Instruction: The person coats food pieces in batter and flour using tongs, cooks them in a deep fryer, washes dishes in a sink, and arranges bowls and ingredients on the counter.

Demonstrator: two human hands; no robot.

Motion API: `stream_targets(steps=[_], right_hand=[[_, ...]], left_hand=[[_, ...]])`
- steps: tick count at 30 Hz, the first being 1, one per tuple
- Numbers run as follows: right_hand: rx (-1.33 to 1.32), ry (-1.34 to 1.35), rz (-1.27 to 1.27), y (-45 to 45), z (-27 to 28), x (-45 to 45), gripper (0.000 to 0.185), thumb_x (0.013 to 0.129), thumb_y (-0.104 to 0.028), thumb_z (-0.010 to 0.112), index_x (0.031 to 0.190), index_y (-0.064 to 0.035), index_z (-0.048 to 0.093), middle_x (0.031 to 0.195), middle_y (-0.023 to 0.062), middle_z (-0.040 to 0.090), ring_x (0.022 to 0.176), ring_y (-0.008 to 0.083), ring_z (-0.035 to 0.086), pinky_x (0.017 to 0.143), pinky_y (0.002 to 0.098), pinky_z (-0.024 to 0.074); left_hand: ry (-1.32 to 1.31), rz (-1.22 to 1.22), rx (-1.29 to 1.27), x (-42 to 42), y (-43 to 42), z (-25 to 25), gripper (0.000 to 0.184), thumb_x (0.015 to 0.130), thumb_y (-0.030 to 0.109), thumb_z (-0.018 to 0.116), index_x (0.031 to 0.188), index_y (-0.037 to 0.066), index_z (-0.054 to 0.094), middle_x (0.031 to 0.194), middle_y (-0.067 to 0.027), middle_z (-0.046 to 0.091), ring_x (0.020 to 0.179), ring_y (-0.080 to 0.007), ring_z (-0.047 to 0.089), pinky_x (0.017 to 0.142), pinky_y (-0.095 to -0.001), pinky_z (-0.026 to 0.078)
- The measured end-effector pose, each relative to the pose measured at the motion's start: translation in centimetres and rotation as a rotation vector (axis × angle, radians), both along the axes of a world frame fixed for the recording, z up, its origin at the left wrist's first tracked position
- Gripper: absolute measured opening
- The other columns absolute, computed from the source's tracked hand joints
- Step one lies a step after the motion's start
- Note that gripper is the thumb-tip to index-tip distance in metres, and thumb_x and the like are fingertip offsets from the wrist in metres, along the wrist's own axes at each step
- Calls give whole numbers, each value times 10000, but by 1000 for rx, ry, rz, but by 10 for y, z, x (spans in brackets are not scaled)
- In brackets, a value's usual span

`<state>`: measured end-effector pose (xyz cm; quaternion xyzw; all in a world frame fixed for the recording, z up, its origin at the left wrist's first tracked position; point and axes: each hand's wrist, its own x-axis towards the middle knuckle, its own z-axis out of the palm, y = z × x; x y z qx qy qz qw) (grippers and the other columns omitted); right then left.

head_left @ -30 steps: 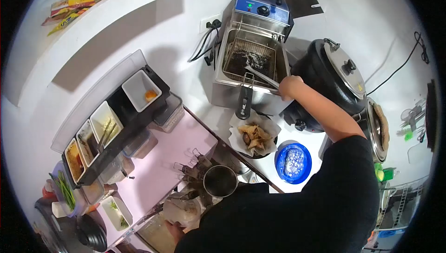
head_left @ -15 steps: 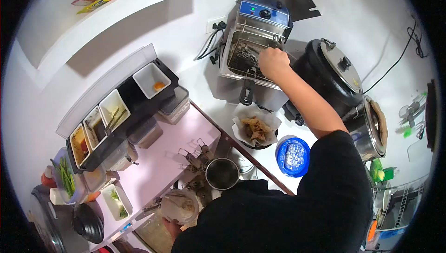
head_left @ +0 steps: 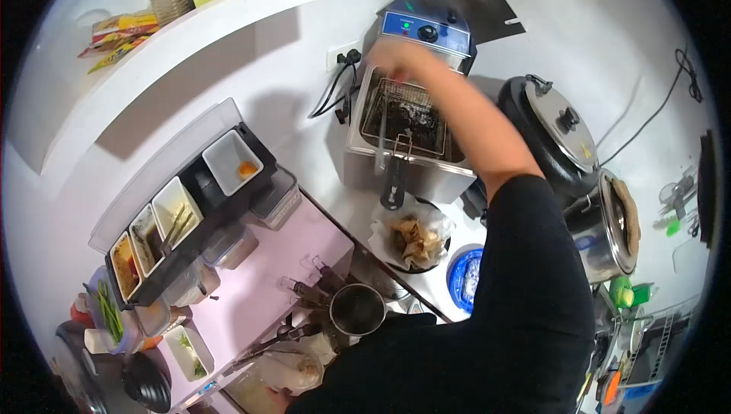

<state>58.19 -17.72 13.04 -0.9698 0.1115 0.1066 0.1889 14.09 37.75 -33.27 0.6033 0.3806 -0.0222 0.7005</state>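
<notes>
At the far left, a plastic tub (head_left: 129, 326) of green stalks sits beside the left edge of the pink counter (head_left: 263, 277), and a white dish (head_left: 199, 345) of herbs lies at its near-left corner. A black rack (head_left: 199, 220) with white food tubs runs along the back-left edge. The left hand (head_left: 279, 396), partly hidden at the counter's near edge, is against a clear container (head_left: 293, 371); how wide its grip is, I cannot tell. Just to the right stands a small pot (head_left: 358, 310). The right hand (head_left: 392, 56), blurred, is above the back-left corner of the fryer (head_left: 449, 179); its grip cannot be made out. Below it, a pale utensil (head_left: 382, 136) crosses the fryer's left side, touching the hand or not, I cannot tell. The wire basket (head_left: 403, 90) is inside the fryer, its black handle (head_left: 393, 186) over the front edge. In front is a paper-lined bowl (head_left: 377, 240) of browned pieces (head_left: 417, 240), then a blue dish (head_left: 457, 285), partly covered by the sleeve. Farther right stand a black lidded pot (head_left: 552, 155) and a steel pot (head_left: 605, 258)
</notes>
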Motion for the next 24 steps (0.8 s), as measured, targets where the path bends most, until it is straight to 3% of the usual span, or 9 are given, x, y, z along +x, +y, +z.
stream_targets(steps=[1, 2, 3, 5, 6, 7, 12, 18, 24], right_hand=[[-349, -11, 124, -41, 13, 27, 306, 833, -277, 525, 980, -35, 643, 869, 187, 638, 721, 313, 656, 621, 394, 538], [-806, -90, 186, -108, 0, 78, 269, 806, -226, 535, 1003, -85, 651, 971, 204, 619, 828, 363, 639, 686, 421, 532], [-631, -369, -192, -149, -13, 94, 270, 794, -192, 522, 1023, -125, 648, 1092, 229, 569, 979, 408, 573, 795, 442, 495], [-651, -591, -54, -218, -40, 119, 393, 721, -144, 590, 1114, -129, 597, 1095, 241, 552, 1052, 406, 512, 906, 423, 435], [-972, -197, 279, -219, -22, 121, 446, 659, -150, 660, 1103, -134, 619, 1118, 244, 544, 1052, 369, 529, 915, 402, 435], [-746, -247, 340, -250, -33, 132, 443, 632, -206, 705, 1063, -125, 648, 1089, 228, 572, 1037, 335, 549, 907, 388, 443], [-419, -415, -472, -218, -25, 112, 475, 693, -342, 682, 1043, -23, 632, 1117, 216, 582, 1030, 363, 563, 882, 398, 461], [-740, -191, -158, -202, -19, 113, 510, 755, -408, 668, 1133, -75, 594, 1187, 170, 557, 1101, 315, 539, 926, 394, 441], [-561, -524, -466, -165, -5, 82, 519, 835, -492, 534, 1063, -30, 598, 1164, 223, 552, 1075, 335, 546, 890, 414, 452]], left_hand=[[0, 15, 5, 2, -5, 12, 652, 548, -3, 465, 1191, 27, 357, 1066, -172, 479, 879, -301, 558, 675, -392, 522], [-3, 30, 12, 4, -11, 23, 646, 553, -1, 465, 1190, 27, 358, 1063, -170, 481, 876, -298, 559, 672, -389, 522], [-4, 44, 17, 6, -18, 32, 640, 558, 0, 464, 1188, 27, 360, 1060, -168, 483, 873, -295, 559, 669, -386, 521], [-12, 90, 25, 9, -30, 45, 627, 567, 4, 464, 1186, 27, 362, 1054, -164, 487, 867, -288, 559, 663, -380, 519], [-7, 108, 33, 10, -34, 53, 621, 572, 5, 463, 1185, 27, 364, 1050, -162, 489, 864, -285, 560, 660, -377, 519], [-3, 125, 41, 7, -36, 59, 615, 577, 7, 463, 1183, 27, 365, 1047, -160, 491, 861, -281, 560, 657, -374, 518], [23, 174, 71, -8, -45, 77, 584, 600, 15, 461, 1177, 27, 372, 1031, -150, 500, 847, -265, 561, 642, -359, 514], [-26, 208, 68, -14, -48, 91, 547, 629, 25, 459, 1170, 26, 381, 1011, -138, 512, 829, -244, 562, 624, -341, 510], [-240, 206, -10, -44, -42, 119, 510, 657, 35, 457, 1162, 26, 390, 992, -127, 523, 811, -224, 564, 606, -323, 506]])
